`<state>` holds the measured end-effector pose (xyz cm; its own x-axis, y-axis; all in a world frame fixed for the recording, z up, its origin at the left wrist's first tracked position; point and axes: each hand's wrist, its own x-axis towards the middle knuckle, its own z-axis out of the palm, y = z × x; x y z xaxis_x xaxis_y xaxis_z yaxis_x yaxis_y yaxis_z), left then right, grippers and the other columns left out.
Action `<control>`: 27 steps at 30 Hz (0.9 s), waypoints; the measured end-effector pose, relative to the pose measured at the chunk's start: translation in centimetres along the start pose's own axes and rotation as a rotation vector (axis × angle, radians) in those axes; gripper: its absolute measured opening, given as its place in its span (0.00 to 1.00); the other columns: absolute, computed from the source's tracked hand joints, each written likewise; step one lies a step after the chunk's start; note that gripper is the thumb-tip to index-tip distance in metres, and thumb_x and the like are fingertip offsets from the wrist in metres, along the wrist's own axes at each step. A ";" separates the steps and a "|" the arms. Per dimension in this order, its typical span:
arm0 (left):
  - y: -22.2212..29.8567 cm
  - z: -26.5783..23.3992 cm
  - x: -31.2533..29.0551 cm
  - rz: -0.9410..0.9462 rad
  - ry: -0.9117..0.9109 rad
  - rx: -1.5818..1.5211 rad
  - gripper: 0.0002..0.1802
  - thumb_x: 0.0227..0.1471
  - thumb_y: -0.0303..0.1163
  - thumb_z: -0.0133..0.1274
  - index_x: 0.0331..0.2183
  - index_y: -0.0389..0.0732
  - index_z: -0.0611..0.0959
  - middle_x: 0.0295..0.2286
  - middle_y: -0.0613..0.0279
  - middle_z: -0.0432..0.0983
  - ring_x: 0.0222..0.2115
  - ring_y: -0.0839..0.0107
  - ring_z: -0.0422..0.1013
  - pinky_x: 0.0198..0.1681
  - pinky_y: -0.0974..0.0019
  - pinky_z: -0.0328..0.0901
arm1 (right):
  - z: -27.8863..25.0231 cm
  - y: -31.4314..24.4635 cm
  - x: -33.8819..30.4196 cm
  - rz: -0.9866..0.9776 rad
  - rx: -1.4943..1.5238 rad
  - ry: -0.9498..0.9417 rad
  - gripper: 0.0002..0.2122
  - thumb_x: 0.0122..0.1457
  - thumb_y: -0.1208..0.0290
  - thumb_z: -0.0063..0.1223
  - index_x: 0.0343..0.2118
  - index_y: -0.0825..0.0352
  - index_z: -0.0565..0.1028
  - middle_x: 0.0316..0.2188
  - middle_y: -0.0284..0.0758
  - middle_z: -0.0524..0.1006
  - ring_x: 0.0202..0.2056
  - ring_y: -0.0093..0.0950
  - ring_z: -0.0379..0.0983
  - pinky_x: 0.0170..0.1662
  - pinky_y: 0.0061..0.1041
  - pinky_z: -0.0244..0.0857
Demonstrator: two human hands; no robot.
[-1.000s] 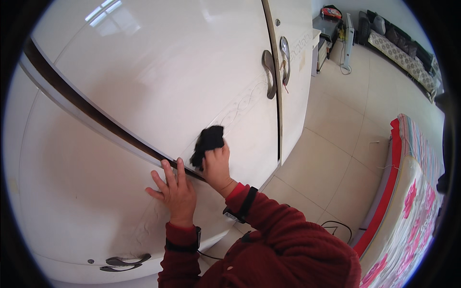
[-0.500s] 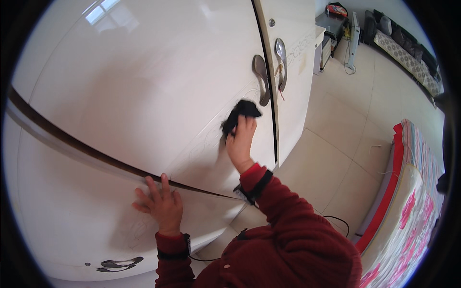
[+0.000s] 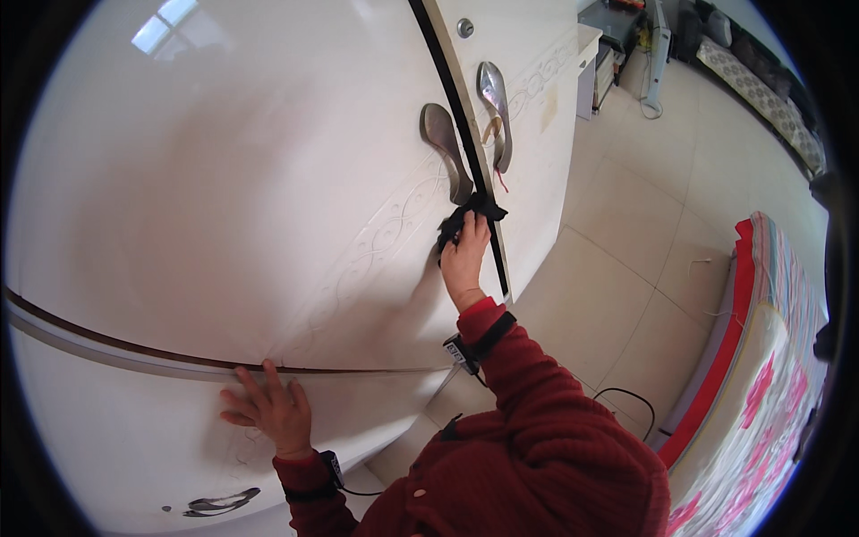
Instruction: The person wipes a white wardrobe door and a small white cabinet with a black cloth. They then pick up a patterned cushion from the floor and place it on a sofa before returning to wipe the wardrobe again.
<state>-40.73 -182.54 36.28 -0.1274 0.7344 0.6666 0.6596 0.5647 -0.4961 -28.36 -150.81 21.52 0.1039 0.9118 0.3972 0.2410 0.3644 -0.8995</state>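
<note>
My right hand (image 3: 467, 259) presses a bunched black cloth (image 3: 458, 224) against the glossy white wardrobe door (image 3: 233, 197). The cloth lies just under the door's curved metal handle (image 3: 445, 152), close to the dark gap beside the neighbouring door. My left hand (image 3: 276, 413) rests with spread fingers on the lower white door (image 3: 116, 412), its fingertips at the dark seam below the upper door. A second metal handle (image 3: 495, 112), with a strip of ribbon or string tied on, is on the neighbouring door. An embossed wavy pattern runs down toward the seam.
At right stands a bed (image 3: 778, 385) with a floral and striped cover. Pale tiles (image 3: 617, 268) cover the floor. A sofa (image 3: 761, 89), a white heater-like panel (image 3: 658, 63) and a dark table (image 3: 613, 27) are farther back. A black cable (image 3: 640, 394) loops near my right arm.
My right hand and the cloth have moved right relative to the door, toward the gap by the handle. The view has shifted; my left hand stays spread at the seam.
</note>
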 end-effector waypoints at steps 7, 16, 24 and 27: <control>0.0 -0.5 0.0 -0.002 -0.014 -0.040 0.32 0.44 0.35 0.53 0.55 0.50 0.70 0.61 0.51 0.49 0.63 0.40 0.27 0.58 0.36 0.16 | -0.1 0.5 2.1 0.114 -0.003 0.011 0.25 0.48 0.84 0.44 0.54 0.75 0.61 0.49 0.52 0.62 0.49 0.51 0.57 0.55 0.44 0.51; 0.0 -0.4 0.4 0.001 0.025 -0.065 0.32 0.44 0.35 0.54 0.54 0.52 0.71 0.61 0.55 0.51 0.63 0.42 0.29 0.59 0.38 0.16 | -0.1 -4.2 -10.7 0.019 0.067 -0.220 0.32 0.43 0.84 0.46 0.56 0.75 0.57 0.53 0.57 0.58 0.52 0.55 0.55 0.57 0.46 0.49; 0.2 -0.5 0.4 -0.031 -0.018 -0.095 0.32 0.44 0.35 0.54 0.54 0.52 0.71 0.61 0.56 0.51 0.63 0.43 0.31 0.58 0.37 0.16 | -0.3 -0.7 1.2 0.066 -0.161 -0.031 0.29 0.49 0.81 0.42 0.59 0.66 0.58 0.57 0.49 0.58 0.50 0.53 0.59 0.50 0.47 0.60; 0.5 -0.6 0.5 -0.029 -0.013 -0.105 0.32 0.44 0.35 0.55 0.54 0.53 0.71 0.61 0.56 0.51 0.63 0.43 0.31 0.58 0.36 0.15 | -0.5 0.0 2.0 0.064 -0.177 -0.019 0.28 0.50 0.80 0.41 0.59 0.66 0.59 0.57 0.48 0.59 0.51 0.52 0.58 0.53 0.46 0.59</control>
<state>-40.02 -182.11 36.68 -0.1565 0.7239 0.6719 0.7295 0.5433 -0.4154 -27.63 -149.08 22.42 0.1066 0.9362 0.3350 0.4002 0.2680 -0.8764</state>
